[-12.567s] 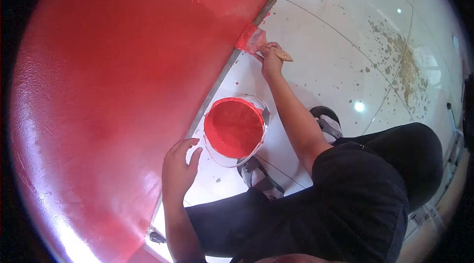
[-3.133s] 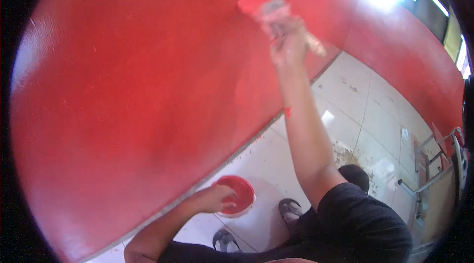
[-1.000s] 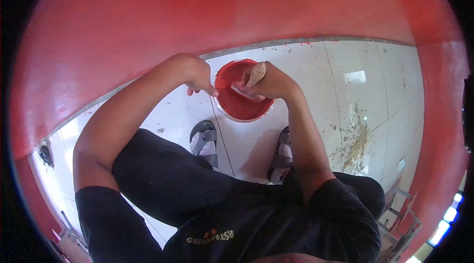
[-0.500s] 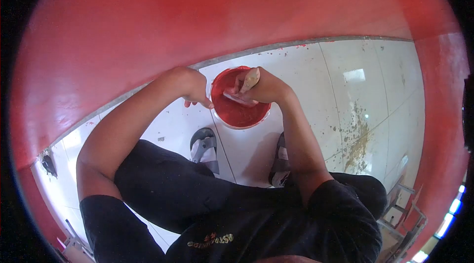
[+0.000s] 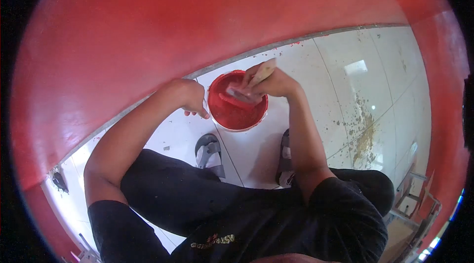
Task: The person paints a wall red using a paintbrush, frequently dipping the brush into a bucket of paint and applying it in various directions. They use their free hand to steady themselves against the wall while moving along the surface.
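Observation:
My right hand (image 5: 275, 83) is closed around a paintbrush (image 5: 265, 71), its pale handle slanting up to the right. The brush's head is over the inside of a round bucket (image 5: 236, 130) with red paint (image 5: 238, 119) in it and a smeared rim. Blur hides whether the bristles touch the paint. Beside the bucket's left rim hangs my left hand (image 5: 191, 99), bent down at the wrist, thumb apart from the fingers and holding nothing I can see. Some of its fingers are hidden behind the hand.
A red wall (image 5: 197, 21) rises just beyond the bucket, meeting the white tiled floor (image 5: 340, 80). Brown splatter (image 5: 364, 139) marks the tiles at right. A metal frame (image 5: 412, 199) stands at lower right, and a dark object (image 5: 59, 180) lies at far left. My sandaled feet flank the bucket's near side.
The brush has swung so its handle leans further right, and its head is shifted within the bucket. My left hand has moved slightly down, and the view has shifted a little.

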Tool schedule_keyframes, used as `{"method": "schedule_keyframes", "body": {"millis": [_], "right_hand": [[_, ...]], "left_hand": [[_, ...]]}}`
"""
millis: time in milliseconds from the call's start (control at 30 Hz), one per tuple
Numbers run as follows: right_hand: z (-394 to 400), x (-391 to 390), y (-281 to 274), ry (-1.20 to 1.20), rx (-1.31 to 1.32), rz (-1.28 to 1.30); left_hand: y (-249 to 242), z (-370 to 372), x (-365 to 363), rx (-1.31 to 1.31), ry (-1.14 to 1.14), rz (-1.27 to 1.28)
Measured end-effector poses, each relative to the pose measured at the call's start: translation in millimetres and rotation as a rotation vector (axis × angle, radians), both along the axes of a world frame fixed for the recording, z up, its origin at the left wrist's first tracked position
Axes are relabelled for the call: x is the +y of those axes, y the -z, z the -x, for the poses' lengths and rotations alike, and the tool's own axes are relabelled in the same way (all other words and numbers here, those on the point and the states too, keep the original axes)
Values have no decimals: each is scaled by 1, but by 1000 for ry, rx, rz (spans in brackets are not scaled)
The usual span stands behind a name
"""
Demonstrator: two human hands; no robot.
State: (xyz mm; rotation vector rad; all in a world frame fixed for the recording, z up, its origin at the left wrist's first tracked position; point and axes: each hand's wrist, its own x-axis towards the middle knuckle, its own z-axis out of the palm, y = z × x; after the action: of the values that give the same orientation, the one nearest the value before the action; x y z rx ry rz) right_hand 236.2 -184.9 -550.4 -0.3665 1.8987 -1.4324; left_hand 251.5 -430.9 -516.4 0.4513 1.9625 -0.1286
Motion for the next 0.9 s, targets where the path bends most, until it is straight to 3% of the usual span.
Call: {"method": "schedule_keyframes", "body": {"millis": [133, 333, 600, 900], "right_hand": [[2, 24, 5, 23, 57, -37], [-9, 47, 16, 140, 37, 47], [-19, 70, 31, 285, -61, 179], [-17, 75, 40, 373, -30, 317]], "left_hand": [[-13, -5, 5, 129, 45, -167], [-5, -5, 11, 64, 66, -380], [-2, -6, 17, -100, 248, -307], [-2, -10, 17, -66, 179, -286]]}}
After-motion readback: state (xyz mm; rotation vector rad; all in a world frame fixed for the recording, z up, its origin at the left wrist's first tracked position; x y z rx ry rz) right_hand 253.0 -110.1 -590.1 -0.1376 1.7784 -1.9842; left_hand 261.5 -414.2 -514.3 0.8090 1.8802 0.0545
